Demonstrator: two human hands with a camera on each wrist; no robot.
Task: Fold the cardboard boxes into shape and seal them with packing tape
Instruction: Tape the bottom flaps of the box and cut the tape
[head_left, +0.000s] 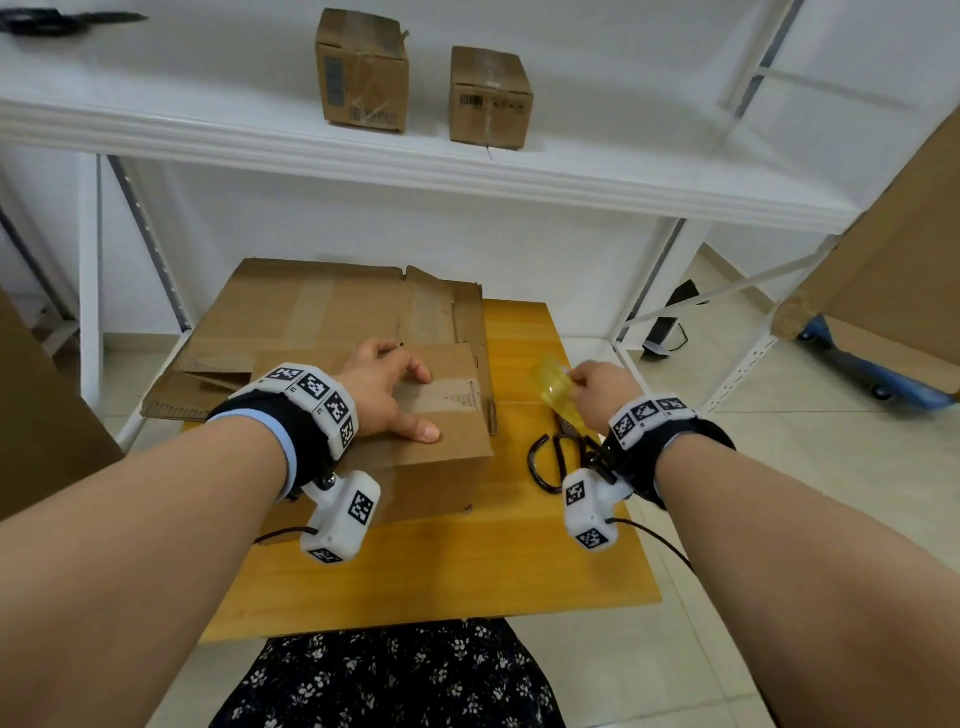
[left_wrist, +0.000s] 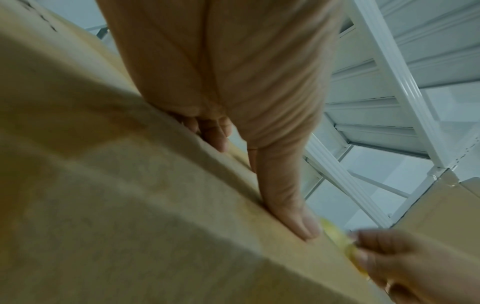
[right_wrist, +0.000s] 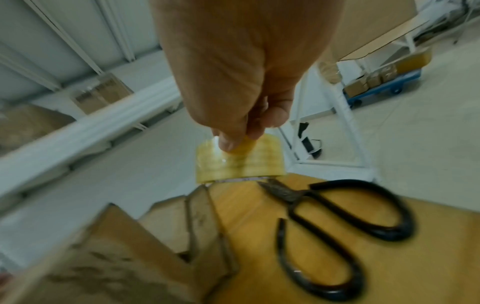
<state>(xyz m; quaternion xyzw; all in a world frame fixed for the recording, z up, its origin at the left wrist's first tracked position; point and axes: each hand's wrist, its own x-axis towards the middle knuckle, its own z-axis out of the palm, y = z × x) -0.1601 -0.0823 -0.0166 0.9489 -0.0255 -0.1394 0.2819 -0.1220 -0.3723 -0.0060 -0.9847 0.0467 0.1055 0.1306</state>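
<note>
Left hand (head_left: 385, 389) flat, fingers spread on the folded box (head_left: 447, 426); right hand (head_left: 602, 387) raised, pinching the tape roll (head_left: 556, 387).

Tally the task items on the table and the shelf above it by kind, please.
Folded boxes: 3, one under the left hand at, two on the shelf
Flat cardboard: 1 pile; I cannot count its sheets
Tape rolls: 1, in the right hand's grip
Scissors: 1
Total: 6
</note>
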